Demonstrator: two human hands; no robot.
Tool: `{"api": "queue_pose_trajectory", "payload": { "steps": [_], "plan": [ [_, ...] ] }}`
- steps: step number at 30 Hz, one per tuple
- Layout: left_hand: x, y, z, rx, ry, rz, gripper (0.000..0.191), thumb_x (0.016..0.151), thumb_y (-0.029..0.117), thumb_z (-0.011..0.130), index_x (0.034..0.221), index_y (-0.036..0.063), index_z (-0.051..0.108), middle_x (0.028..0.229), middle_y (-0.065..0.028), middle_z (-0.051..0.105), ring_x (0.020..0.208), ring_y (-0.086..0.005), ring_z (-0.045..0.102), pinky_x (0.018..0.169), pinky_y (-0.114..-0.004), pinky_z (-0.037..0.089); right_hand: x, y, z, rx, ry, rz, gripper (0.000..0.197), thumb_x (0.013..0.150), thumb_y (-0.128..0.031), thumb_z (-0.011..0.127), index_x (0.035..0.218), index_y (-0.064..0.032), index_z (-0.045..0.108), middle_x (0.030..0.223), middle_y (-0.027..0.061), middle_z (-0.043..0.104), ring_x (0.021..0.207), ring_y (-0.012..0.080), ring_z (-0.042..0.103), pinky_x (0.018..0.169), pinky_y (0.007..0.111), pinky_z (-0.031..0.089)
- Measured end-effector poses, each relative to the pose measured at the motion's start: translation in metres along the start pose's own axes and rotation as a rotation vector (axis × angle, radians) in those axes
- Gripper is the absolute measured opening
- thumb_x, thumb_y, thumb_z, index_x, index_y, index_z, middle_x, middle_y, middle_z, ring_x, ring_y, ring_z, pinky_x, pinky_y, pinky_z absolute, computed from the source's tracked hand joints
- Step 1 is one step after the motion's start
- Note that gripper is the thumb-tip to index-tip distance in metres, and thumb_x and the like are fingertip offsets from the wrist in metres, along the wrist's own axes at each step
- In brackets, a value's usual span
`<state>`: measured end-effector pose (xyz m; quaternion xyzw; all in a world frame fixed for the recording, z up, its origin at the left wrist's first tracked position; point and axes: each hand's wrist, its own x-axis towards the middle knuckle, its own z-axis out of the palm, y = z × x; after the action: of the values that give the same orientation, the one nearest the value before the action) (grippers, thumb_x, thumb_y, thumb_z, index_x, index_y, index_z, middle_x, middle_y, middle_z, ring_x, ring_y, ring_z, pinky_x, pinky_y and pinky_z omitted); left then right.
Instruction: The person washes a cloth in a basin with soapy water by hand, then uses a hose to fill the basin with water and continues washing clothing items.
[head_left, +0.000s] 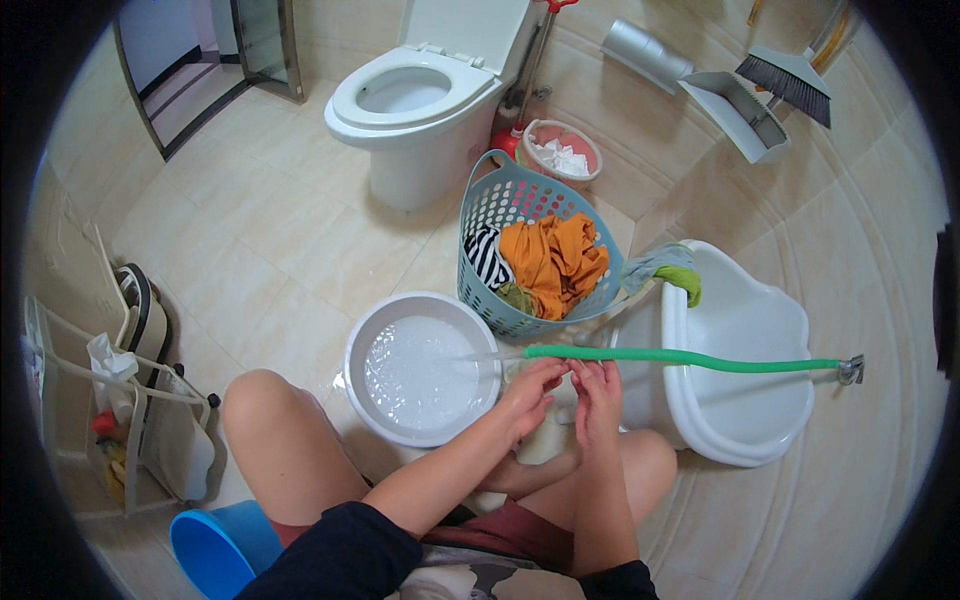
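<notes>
My left hand and my right hand are close together, with bent fingers, at the near side of a green corrugated hose. Their fingertips meet or nearly meet just below the hose's end; whether they grip it cannot be told. From that end, water runs left into a round pale plastic basin on the floor. Bubbly, clear water lies in the basin. At its other end, the hose joins a metal tap on the wall.
Behind the basin stands a blue-grey perforated laundry basket holding orange clothes and a striped cloth. The hose crosses a white ceramic sink with cloths over its rim. A toilet, wastebasket and blue bucket stand around.
</notes>
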<state>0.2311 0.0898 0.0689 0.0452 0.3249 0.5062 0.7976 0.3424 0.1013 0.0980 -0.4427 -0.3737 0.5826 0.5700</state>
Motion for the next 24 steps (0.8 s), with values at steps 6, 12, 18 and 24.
{"api": "queue_pose_trajectory", "payload": {
  "steps": [6, 12, 18, 24],
  "plan": [
    [-0.008, 0.004, -0.017, -0.024, -0.045, 0.007, 0.029, 0.086, 0.021, 0.050, 0.114, 0.0122, 0.052, 0.105, 0.0040, 0.057, 0.091, -0.0069, 0.048, 0.077, -0.025, 0.032, 0.009, -0.001, 0.003, 0.019, 0.057, 0.084, 0.030, 0.085, -0.010, 0.053, 0.113, -0.0020, 0.045, 0.098, 0.0065, 0.055, 0.086, 0.0160, 0.058, 0.071, 0.025, 0.046],
    [-0.002, 0.010, -0.090, -0.019, 0.174, 0.048, 0.021, 0.085, 0.019, 0.050, 0.100, 0.0089, 0.059, 0.093, -0.0003, 0.061, 0.076, -0.0072, 0.053, 0.061, -0.019, 0.038, 0.014, 0.001, 0.010, -0.018, 0.129, 0.102, 0.024, 0.085, -0.011, 0.053, 0.108, -0.0050, 0.048, 0.092, 0.0036, 0.057, 0.081, 0.0134, 0.058, 0.066, 0.024, 0.046],
    [0.014, 0.056, -0.225, 0.353, 0.872, 0.520, 0.024, 0.079, 0.017, 0.052, 0.098, 0.0044, 0.059, 0.089, -0.0083, 0.059, 0.085, -0.0171, 0.054, 0.071, -0.031, 0.042, 0.015, 0.003, 0.026, -0.042, 0.234, 0.112, 0.022, 0.085, -0.012, 0.054, 0.106, -0.0065, 0.049, 0.089, 0.0025, 0.057, 0.080, 0.0125, 0.057, 0.065, 0.025, 0.045],
    [-0.011, 0.116, -0.290, 0.944, 1.628, 0.301, 0.044, 0.072, 0.017, 0.057, 0.113, 0.0032, 0.052, 0.109, -0.0174, 0.055, 0.103, -0.0312, 0.052, 0.085, -0.037, 0.041, 0.014, -0.006, 0.032, -0.046, 0.291, 0.107, 0.026, 0.086, -0.011, 0.053, 0.110, -0.0055, 0.047, 0.091, 0.0029, 0.056, 0.082, 0.0125, 0.056, 0.066, 0.024, 0.044]
  ]
}}
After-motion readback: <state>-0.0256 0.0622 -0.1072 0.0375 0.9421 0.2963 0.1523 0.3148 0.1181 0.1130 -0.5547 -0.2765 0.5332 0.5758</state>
